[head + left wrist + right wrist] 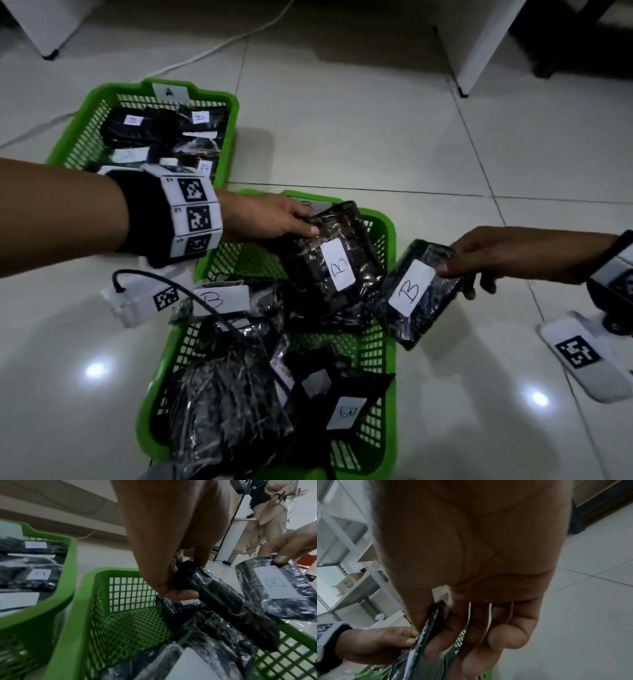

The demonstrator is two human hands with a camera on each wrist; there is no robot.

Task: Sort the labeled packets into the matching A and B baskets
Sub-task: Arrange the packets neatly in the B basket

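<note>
Two hands over the nearer basket (385,356), both busy. The left hand (263,219) comes in from nine o'clock and grips the far end of a black B packet (329,260), thumb on top, fingers tucked beneath; in the left wrist view the fingertips (187,595) curl round that end, and the packet slants down onto the pile inside the basket. The right hand (507,253) reaches in from three o'clock and pinches a second B packet (414,294) by its corner, thumb on the upper face, fingers underneath. That packet hangs across the basket's right rim, part over the mesh, part over the floor (376,137). In the right wrist view it shows only edge-on, a thin dark sliver between thumb and forefinger, and its label cannot be read there.

Inside the nearer basket more black packets lie heaped; several show B labels, others lie label-down or crumpled, unreadable. The basket's own tag at its twelve o'clock rim is mostly hidden by the left hand's packet. At eleven o'clock sits the A basket (78,137), its near edge cut off by the left forearm; two labels in it read A, the rest are blurred. A dark cable (191,294) loops across the nearer basket's left side.
</note>
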